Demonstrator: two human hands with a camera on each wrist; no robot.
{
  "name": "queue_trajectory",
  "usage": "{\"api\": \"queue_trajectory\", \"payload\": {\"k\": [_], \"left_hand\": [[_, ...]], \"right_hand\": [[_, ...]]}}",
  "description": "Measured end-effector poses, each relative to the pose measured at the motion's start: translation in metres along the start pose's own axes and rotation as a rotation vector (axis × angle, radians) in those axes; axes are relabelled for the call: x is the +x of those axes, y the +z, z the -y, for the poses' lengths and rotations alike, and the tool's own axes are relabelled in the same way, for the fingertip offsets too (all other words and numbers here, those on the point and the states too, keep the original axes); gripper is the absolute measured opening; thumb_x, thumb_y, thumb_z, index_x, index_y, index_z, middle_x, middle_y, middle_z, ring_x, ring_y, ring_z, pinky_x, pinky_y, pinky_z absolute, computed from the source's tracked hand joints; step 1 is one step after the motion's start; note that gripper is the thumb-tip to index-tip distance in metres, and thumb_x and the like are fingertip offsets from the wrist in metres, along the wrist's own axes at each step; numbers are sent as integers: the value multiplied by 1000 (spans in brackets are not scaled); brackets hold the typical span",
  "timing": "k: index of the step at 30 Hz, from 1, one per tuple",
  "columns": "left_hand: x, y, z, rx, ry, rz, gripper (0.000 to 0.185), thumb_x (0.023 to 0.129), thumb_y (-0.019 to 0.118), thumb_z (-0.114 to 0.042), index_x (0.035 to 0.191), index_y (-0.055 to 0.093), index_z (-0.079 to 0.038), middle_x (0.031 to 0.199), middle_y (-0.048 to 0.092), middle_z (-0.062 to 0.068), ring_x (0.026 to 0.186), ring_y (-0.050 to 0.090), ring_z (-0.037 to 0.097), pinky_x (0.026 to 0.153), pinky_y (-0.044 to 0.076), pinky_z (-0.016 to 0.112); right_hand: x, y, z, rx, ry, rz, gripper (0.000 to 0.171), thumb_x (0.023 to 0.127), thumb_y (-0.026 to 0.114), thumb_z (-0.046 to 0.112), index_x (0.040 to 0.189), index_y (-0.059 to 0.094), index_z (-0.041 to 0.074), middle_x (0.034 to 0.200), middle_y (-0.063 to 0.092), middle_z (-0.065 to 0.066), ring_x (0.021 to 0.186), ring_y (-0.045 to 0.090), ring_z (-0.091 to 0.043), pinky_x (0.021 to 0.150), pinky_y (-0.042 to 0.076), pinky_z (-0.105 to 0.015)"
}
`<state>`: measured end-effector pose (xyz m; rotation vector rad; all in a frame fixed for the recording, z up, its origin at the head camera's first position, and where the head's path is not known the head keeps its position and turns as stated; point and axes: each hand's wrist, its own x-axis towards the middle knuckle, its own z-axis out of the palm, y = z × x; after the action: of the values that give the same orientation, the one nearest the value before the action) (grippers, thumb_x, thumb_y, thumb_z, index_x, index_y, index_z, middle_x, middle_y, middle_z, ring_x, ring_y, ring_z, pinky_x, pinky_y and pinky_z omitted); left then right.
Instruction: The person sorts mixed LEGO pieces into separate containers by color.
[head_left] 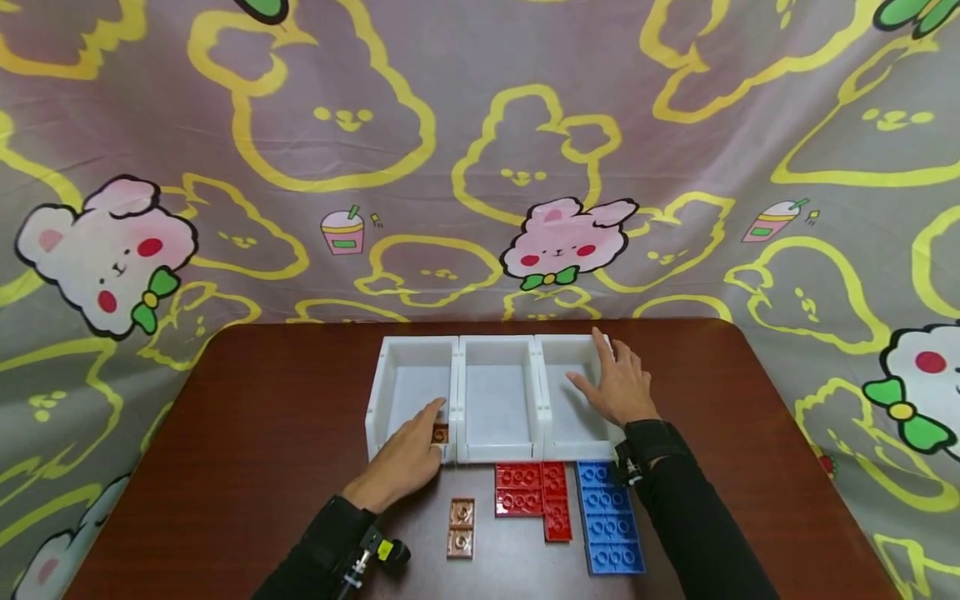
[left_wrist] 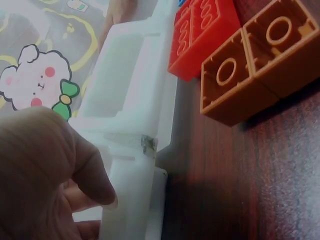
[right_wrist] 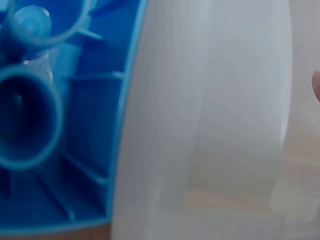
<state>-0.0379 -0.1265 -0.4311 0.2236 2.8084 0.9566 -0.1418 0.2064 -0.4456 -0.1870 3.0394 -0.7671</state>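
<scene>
Brown bricks (head_left: 461, 527), nearest, on the tabletop (head_left: 262, 433); left hand (head_left: 405, 462) pinches a small brown brick (head_left: 440, 433) at the left bin (head_left: 411, 392); right hand (head_left: 618, 387), fingers spread, lies on the right bin (head_left: 570, 417).

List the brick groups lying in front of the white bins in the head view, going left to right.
Brown bricks → red bricks → blue bricks, all studs-down on the table in front of the white bins.

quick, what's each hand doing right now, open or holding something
Left hand: pinching a small brown brick over the left white bin.
Right hand: open, fingers flat on the right white bin.
</scene>
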Motion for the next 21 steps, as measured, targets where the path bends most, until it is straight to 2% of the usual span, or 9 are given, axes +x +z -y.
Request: {"api": "queue_trajectory", "payload": {"k": [3, 6, 7, 9, 13, 15, 17, 19, 21], "left_hand": [[-9, 1, -6, 77, 75, -162, 57, 91, 56, 3, 148, 51, -1, 135, 60, 22, 120, 61, 41, 97, 51, 52], [-24, 6, -14, 144, 170, -345, 43, 82, 62, 8, 124, 66, -3, 107, 59, 15, 87, 61, 27, 73, 51, 40], [-30, 9, -17, 148, 196, -364, 40, 79, 63, 8, 116, 68, -4, 102, 56, 11, 81, 58, 22, 69, 49, 37], [-42, 15, -21, 143, 247, -314, 33, 78, 66, 4, 109, 71, -9, 99, 53, 6, 77, 52, 15, 65, 45, 32], [-59, 30, -22, 179, 338, -77, 19, 90, 68, -11, 107, 75, -16, 110, 56, 5, 86, 58, 14, 72, 52, 34], [-62, 36, -20, 211, 383, -12, 12, 96, 66, -16, 103, 75, -17, 111, 57, 5, 88, 60, 15, 76, 53, 36], [-63, 41, -18, 215, 415, 2, 10, 97, 65, -16, 99, 74, -16, 109, 58, 3, 87, 60, 14, 78, 54, 35], [-63, 42, -16, 193, 439, -45, 8, 95, 66, -11, 96, 73, -15, 105, 57, 1, 85, 60, 11, 76, 54, 32], [-61, 38, -15, 165, 443, -131, 11, 91, 67, -6, 96, 73, -14, 104, 59, 0, 86, 61, 11, 75, 55, 31]], "right_hand": [[0, 0, 0, 3, 2, 1, 91, 98, 67, 47, 166, 18, 14, 161, 27, -35, 146, 28, -58, 112, 23, -80], [1, 0, 1, 1, 1, -6, 90, 98, 68, 47, 166, 18, 14, 160, 28, -34, 146, 29, -58, 112, 25, -79], [1, -1, 1, -1, -1, -9, 90, 98, 68, 46, 166, 19, 14, 160, 28, -34, 146, 29, -58, 112, 25, -79], [0, -1, 1, -1, -3, -12, 89, 98, 68, 45, 166, 19, 13, 160, 28, -35, 146, 29, -58, 111, 25, -80], [0, -3, 2, -1, -5, -12, 88, 99, 67, 44, 166, 20, 13, 160, 28, -35, 146, 29, -58, 111, 24, -81], [0, -4, 3, -4, -5, -8, 88, 99, 67, 44, 166, 20, 12, 160, 28, -35, 146, 29, -58, 111, 24, -81], [-1, -4, 3, -9, -3, -2, 88, 100, 66, 45, 166, 19, 12, 160, 28, -35, 146, 29, -59, 111, 23, -81], [-1, -4, 3, -12, 0, 5, 88, 100, 66, 45, 166, 19, 12, 160, 27, -35, 146, 29, -59, 111, 23, -81], [-1, -4, 4, -11, 0, 8, 88, 100, 66, 45, 166, 18, 12, 161, 27, -35, 146, 28, -59, 112, 23, -81]]}}
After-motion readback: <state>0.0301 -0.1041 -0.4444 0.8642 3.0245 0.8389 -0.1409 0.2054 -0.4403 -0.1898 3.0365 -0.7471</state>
